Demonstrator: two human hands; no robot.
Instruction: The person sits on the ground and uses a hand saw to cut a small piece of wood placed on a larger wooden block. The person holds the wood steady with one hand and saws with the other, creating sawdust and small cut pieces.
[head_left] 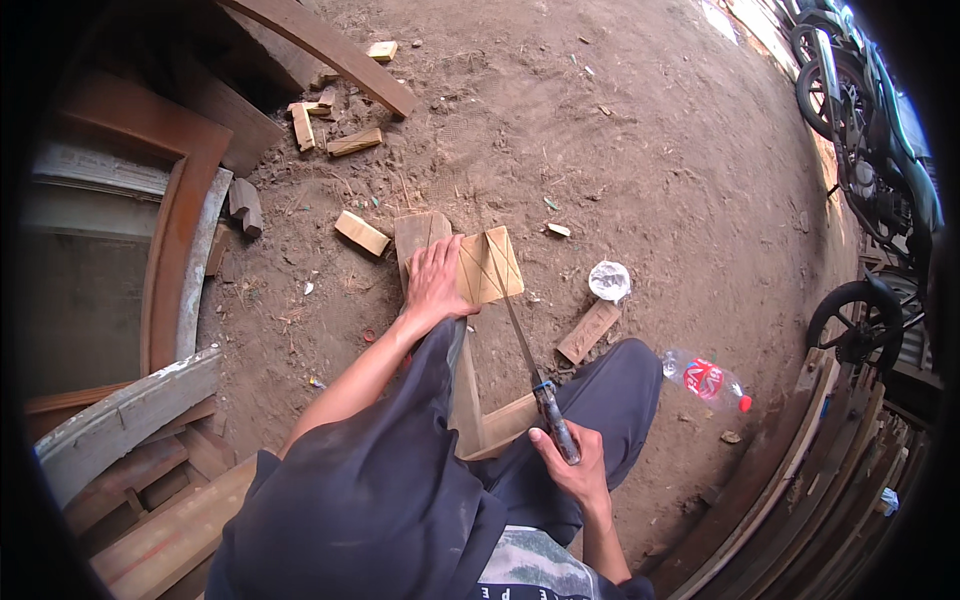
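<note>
My right hand (580,465) is wrapped round the dark handle of a handsaw (524,345). The saw's narrow blade slants up and away, its far part lying across a pale wooden block (478,282). Dark crossing lines are drawn on the block's face. With fingers over the left side of the block and the thumb at its near edge, my left hand (432,285) holds it. Behind that hand shows the end of a greyer board (420,232). Below, between my legs, are lengths of timber (466,395) that seem to support the block; their joint is partly hidden.
Small wood offcuts (361,232) lie on the dirt ground. On the right are a white round container (609,281), a brown wood piece (589,331) and a plastic bottle (705,380). Frames (165,260) and planks crowd the left; stacked boards (800,490) and motorcycles (865,150) line the right.
</note>
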